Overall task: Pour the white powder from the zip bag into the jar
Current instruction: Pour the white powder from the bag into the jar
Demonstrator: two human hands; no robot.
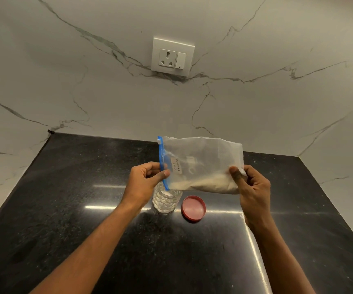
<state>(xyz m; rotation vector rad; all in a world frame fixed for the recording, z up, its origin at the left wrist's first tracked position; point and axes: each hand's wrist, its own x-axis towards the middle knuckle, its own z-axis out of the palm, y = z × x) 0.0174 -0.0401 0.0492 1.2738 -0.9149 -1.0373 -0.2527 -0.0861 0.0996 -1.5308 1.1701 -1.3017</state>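
Both hands have the zip bag (201, 164) held sideways over the black desk (65, 209): left hand (145, 183) fingers pinch the blue zip end, right hand (254, 187) grips the bottom. Zip corner hangs right above the open jar (166, 201), maybe touching. Red lid (193, 208) lies just beside it.

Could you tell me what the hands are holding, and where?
Both hold the zip bag: left hand pinches its blue zipper edge, right hand grips the opposite end.

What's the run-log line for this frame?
phase: pouring | left hand: grips zip end | right hand: lifts bag bottom | zip bag: sideways over jar | lid: off, beside jar
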